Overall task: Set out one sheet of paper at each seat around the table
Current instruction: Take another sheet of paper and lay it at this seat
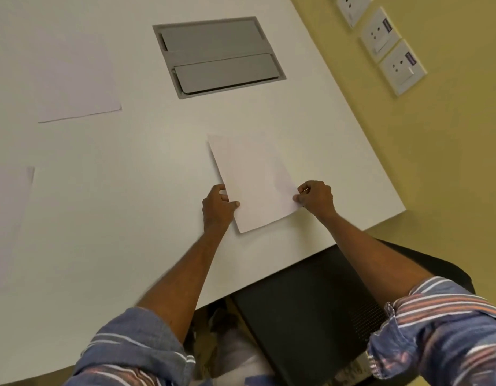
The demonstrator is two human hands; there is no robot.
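Observation:
A white sheet of paper (255, 181) lies on the white table (135, 176) near its front edge, above a black chair (311, 302). My left hand (217, 207) pinches the sheet's left edge and my right hand (316, 197) pinches its right edge, both near the lower corners. A second sheet (74, 79) lies flat at the far left of the table. A third sheet (7, 218) lies at the left border, partly cut off by the frame.
A grey metal cable hatch (219, 57) with two flaps is set into the table beyond the held sheet. The table's right edge runs along a yellow wall with three white sockets (380, 40). The black chair is pushed partly under the table.

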